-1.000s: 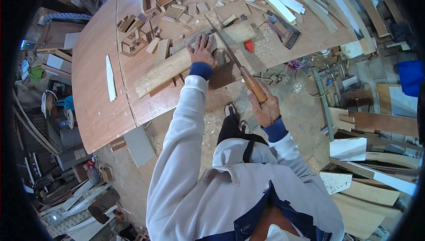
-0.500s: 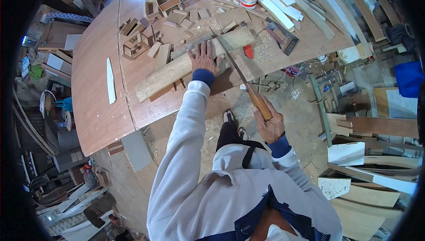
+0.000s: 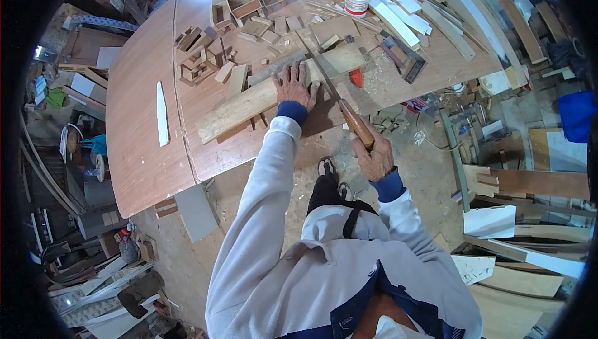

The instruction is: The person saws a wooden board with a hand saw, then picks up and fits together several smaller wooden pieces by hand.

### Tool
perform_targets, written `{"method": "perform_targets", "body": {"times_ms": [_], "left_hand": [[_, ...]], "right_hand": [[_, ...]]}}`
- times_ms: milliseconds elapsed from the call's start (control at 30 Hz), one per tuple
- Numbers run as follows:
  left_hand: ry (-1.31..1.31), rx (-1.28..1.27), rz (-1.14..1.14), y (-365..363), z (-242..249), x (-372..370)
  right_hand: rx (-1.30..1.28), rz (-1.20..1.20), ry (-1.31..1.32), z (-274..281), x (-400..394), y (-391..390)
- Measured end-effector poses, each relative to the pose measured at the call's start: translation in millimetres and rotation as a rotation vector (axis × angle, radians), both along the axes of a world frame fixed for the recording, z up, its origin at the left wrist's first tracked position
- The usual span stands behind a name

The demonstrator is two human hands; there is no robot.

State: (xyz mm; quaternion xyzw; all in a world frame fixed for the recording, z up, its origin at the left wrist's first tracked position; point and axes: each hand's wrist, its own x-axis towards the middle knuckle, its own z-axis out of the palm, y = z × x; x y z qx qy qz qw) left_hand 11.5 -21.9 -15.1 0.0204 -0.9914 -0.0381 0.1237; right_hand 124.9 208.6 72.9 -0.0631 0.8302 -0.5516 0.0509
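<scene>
My left hand (image 3: 294, 86) lies with fingers spread on a pale wooden plank (image 3: 240, 112), pressing on its upper face. Wrapped round the wooden handle of a handsaw (image 3: 356, 122) is my right hand (image 3: 374, 154). The saw's long blade crosses the plank to the right of my left hand, its tip pointing away from me over the workbench (image 3: 140, 140). Under the plank, short wooden pieces stick out at its near edge. Whether the teeth are sunk into the wood cannot be made out.
Small wooden boxes (image 3: 243, 1) and offcuts lie beyond the plank. A white jar (image 3: 356, 1) with brushes stands near long strips at the back right. A dark metal-edged frame (image 3: 408, 62) rests near the right edge. Stacked boards (image 3: 529, 183) fill the floor at right.
My right hand has drawn the saw slightly back toward me along its line. My left hand stays on the plank. The whole view has shifted slightly.
</scene>
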Motion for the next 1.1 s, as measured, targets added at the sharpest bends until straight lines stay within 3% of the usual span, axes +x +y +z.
{"method": "perform_targets", "body": {"times_ms": [200, 500, 600, 733, 933, 1100], "left_hand": [[0.013, 0.039, -0.017, -0.5, -0.6, -1.8], [0.023, 0.032, -0.013, 0.0, -0.5, -0.9], [0.042, 0.02, -0.016, -1.0, -2.8, -0.7], [0.045, 0.036, -0.036, -2.6, -2.0, -0.5], [0.02, 0.049, -0.021, -1.7, -0.6, -0.1], [0.026, 0.042, -0.018, -0.1, -0.3, 1.0]], "right_hand": [[0.041, -0.028, 0.189, -5.9, -1.8, -1.5], [0.036, -0.042, 0.001, 25.1, 49.7, 23.4], [0.081, -0.017, 0.198, 10.9, 21.0, 9.2], [0.142, -0.018, 0.176, 4.2, -2.6, -11.1], [0.07, -0.032, 0.01, 8.1, 48.8, 23.1], [0.069, -0.039, 0.157, -1.4, 0.5, -9.9]]}}
